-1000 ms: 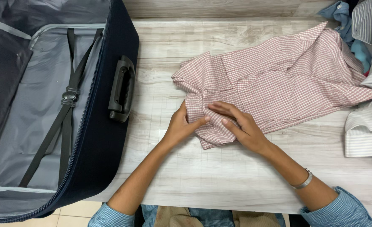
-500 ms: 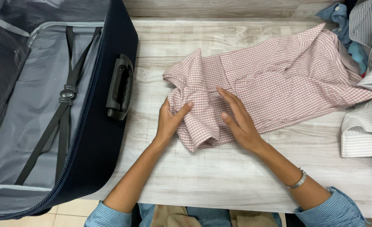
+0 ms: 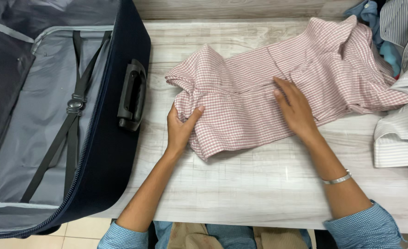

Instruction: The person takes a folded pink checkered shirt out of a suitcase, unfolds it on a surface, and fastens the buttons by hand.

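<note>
Checked shirt [image 3: 259,101] in pink and white lies across the pale wood-grain table [image 3: 241,184], its bunched end pointing toward the open dark suitcase [image 3: 107,152] that sits well to the outside of the left hand. That left hand [image 3: 180,127] pinches the crumpled edge of the cloth, thumb on top and fingers tucked beneath, so it is closed on the fabric. Between the two hands the shirt is only loosely smoothed, with creases running through it. The right hand [image 3: 296,110] lies flat and spread on the middle of the shirt, palm down, gripping nothing. Beyond it, on its outer side, a pile of striped shirts [image 3: 402,133] touches or overlaps the far end of the checked one. The likely trouble is there: a pull from the left hand could drag that pile along, or the tail could snag under it. The bunched end may also set creases if pressed flat as it lies.
</note>
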